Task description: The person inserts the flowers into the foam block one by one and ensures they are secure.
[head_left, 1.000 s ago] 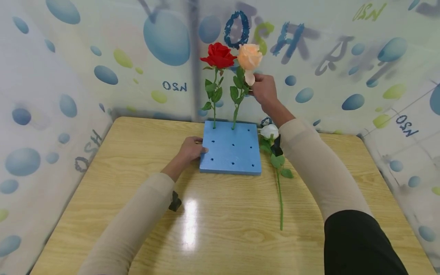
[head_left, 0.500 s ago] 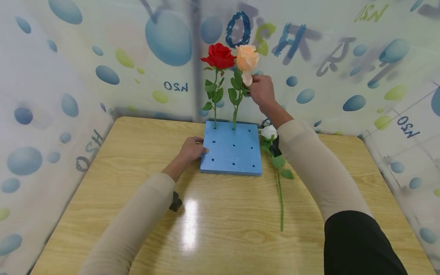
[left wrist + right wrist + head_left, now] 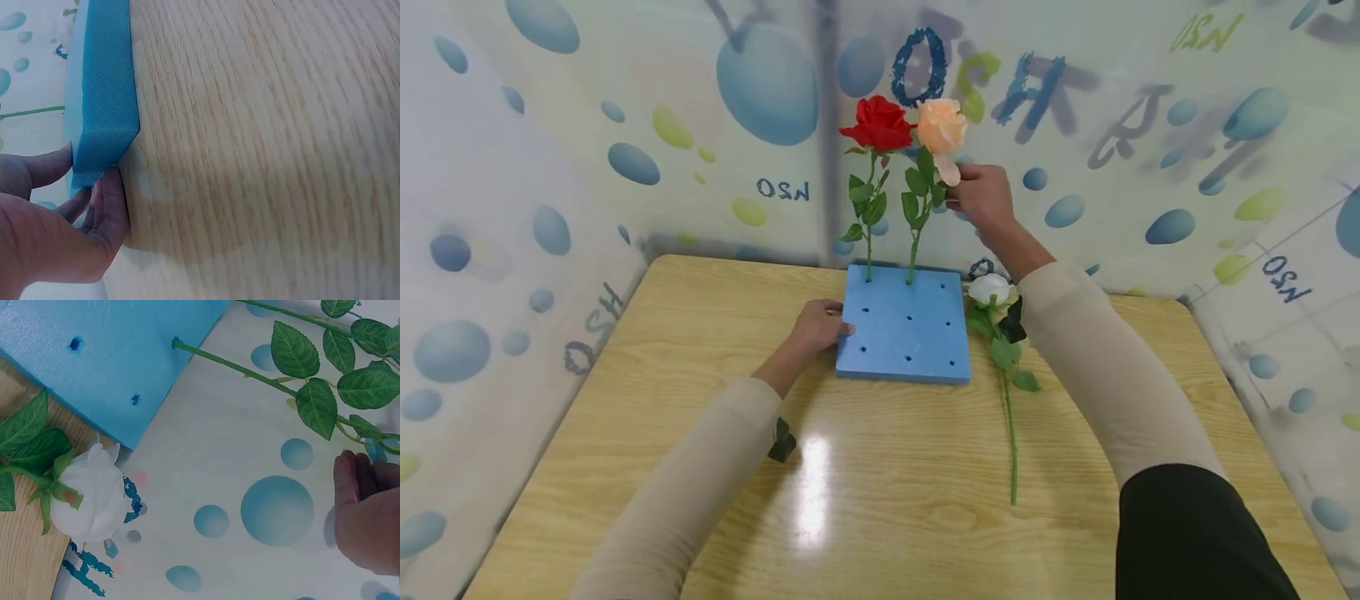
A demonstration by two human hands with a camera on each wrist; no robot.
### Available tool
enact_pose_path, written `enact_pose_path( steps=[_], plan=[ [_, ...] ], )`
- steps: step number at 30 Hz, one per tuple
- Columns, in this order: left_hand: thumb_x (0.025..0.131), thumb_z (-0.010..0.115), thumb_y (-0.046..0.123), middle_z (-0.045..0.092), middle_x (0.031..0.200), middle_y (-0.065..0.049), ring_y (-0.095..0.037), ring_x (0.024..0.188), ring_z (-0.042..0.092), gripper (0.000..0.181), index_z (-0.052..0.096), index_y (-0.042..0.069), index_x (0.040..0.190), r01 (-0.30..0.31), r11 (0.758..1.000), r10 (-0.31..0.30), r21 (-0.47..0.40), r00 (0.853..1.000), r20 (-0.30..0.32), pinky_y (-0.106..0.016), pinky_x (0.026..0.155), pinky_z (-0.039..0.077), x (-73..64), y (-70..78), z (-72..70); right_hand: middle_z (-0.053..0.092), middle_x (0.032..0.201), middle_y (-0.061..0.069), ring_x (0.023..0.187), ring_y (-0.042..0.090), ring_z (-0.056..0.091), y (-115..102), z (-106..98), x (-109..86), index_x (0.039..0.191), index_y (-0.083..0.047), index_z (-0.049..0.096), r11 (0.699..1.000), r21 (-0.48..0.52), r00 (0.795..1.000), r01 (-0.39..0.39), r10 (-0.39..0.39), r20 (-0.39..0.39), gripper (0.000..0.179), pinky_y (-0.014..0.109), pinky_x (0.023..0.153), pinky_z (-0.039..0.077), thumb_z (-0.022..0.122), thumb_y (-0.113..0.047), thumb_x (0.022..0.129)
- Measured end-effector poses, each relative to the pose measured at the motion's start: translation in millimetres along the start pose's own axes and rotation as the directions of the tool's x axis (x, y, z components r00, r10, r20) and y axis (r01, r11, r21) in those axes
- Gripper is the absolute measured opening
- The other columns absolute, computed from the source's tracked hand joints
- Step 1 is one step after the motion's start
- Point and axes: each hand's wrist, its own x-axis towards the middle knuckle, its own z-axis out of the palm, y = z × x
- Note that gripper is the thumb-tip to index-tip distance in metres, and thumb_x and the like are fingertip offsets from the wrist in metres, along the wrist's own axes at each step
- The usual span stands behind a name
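My left hand (image 3: pixel 817 326) grips the left edge of a blue foam board (image 3: pixel 887 337), thumb on its top face and fingers at its side and lower edge. A red artificial rose (image 3: pixel 880 125) and a peach artificial rose (image 3: pixel 942 127) stand upright in holes along the board's far row. Beside the peach rose's leaves is my right hand (image 3: pixel 985 198), close to a drooping petal. In the right wrist view, the fingertips (image 3: pixel 347 464) sit just off the peach rose's stem (image 3: pixel 250 373), with nothing seen between them.
A white artificial rose (image 3: pixel 988 290) lies on the wooden table (image 3: pixel 715 333) right of the board, its stem (image 3: pixel 1011 433) pointing toward me. Several bare holes dot the board. A patterned wall (image 3: pixel 700 192) rises directly behind the table.
My right hand has shifted slightly right, away from the peach rose's stem, while the rose stays standing in the board. The left hand keeps its place.
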Motion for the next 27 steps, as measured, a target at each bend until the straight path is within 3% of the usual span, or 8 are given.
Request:
enact_pose_path(
  steps=[4,10,17,24,27],
  plan=[
    [0.092,0.063,0.007,0.05,0.139,-0.018,-0.028,0.12,0.051,0.054,0.046,0.003,0.142,-0.002,1.0,0.002,0.006,1.0,-0.003,-0.043,0.097,0.049,0.5,-0.4,0.6,0.07,0.114,0.01,0.101,0.02,0.067,0,-9,0.3,0.126,-0.009,0.066,0.996,0.069,0.998,-0.055,0.054,0.012,0.035,0.032,0.092,0.052,0.065,-0.024,0.094],
    [0.092,0.063,0.007,0.051,0.138,-0.019,-0.029,0.121,0.052,0.053,0.046,0.003,0.142,0.003,1.0,-0.003,0.017,1.0,-0.007,-0.044,0.096,0.049,0.0,0.9,0.8,0.064,0.126,0.013,0.107,0.021,0.065,0,-24,-0.6,0.13,-0.006,0.062,0.983,0.128,0.99,-0.132,0.125,0.057,0.037,0.033,0.094,0.051,0.061,-0.018,0.096],
    [0.091,0.063,0.007,0.049,0.14,-0.018,-0.028,0.121,0.051,0.054,0.046,0.003,0.142,0.005,1.0,-0.005,0.01,1.0,-0.003,-0.044,0.097,0.048,-1.0,1.3,-0.2,0.066,0.113,0.008,0.106,0.022,0.065,6,-37,-6.6,0.133,-0.004,0.058,0.986,0.091,0.988,-0.139,0.132,0.08,0.04,0.033,0.095,0.051,0.059,-0.021,0.097],
    [0.092,0.063,0.008,0.049,0.139,-0.019,-0.029,0.119,0.051,0.054,0.045,0.004,0.143,0.003,1.0,-0.003,0.014,1.0,0.0,-0.044,0.097,0.048,0.5,0.6,-0.1,0.065,0.12,0.011,0.107,0.02,0.065,14,-49,-11.9,0.136,-0.003,0.055,0.985,0.048,0.982,-0.168,0.162,0.099,0.043,0.032,0.095,0.051,0.059,-0.022,0.097],
    [0.092,0.063,0.008,0.05,0.137,-0.019,-0.029,0.119,0.051,0.054,0.045,0.003,0.143,0.003,1.0,-0.003,0.016,1.0,0.0,-0.043,0.097,0.049,0.0,1.3,-0.1,0.067,0.115,0.009,0.103,0.019,0.067,18,-55,-13.7,0.136,-0.002,0.054,0.98,0.056,0.978,-0.189,0.183,0.097,0.044,0.029,0.091,0.052,0.059,-0.02,0.097]
  ],
)
